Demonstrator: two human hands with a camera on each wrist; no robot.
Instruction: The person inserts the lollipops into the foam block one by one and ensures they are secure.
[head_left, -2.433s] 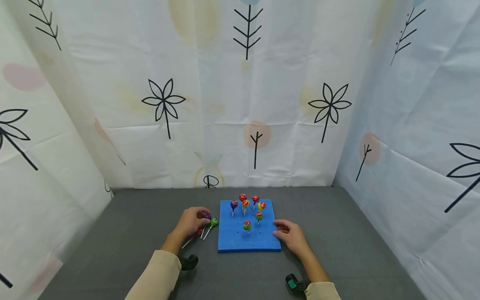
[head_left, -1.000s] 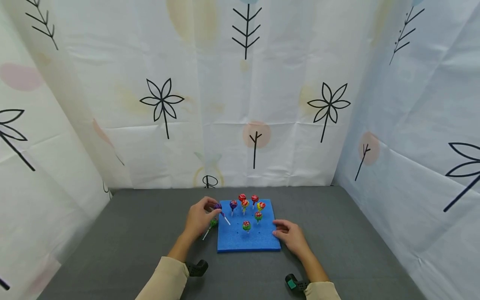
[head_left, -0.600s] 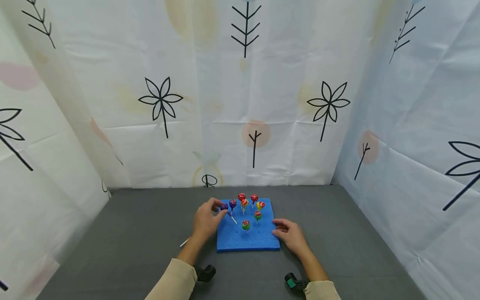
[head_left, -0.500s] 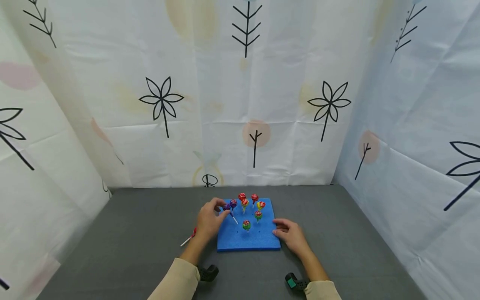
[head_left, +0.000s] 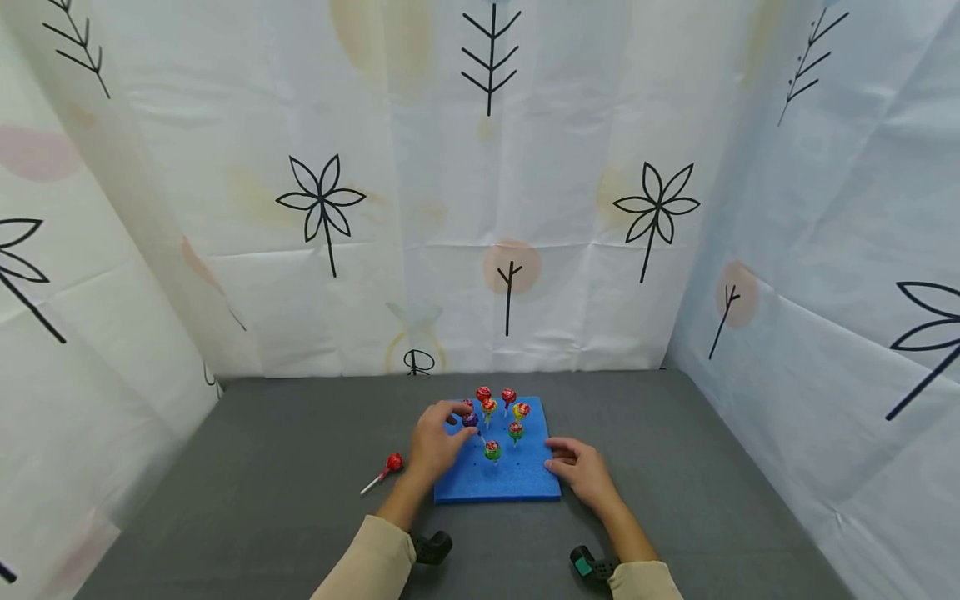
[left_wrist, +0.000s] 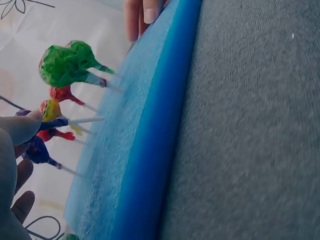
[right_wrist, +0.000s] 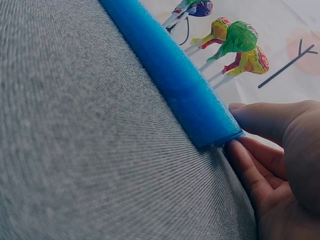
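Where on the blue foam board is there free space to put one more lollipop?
The foam board is bare along its near strip, between the left hand and right hand, below the green lollipop. The far half is crowded with standing lollipops. The grey table beyond the red lollipop is also bare.

The head view looks forward and down from above, taking in the whole grey table (head_left: 262, 467), the printed curtains, and the blue foam board (head_left: 517, 479) at lower centre. Both wrist views sit low, almost at table level, very near the board's edge (left_wrist: 150, 165) (right_wrist: 175, 75). All three share the board and its standing lollipops (head_left: 492, 451).
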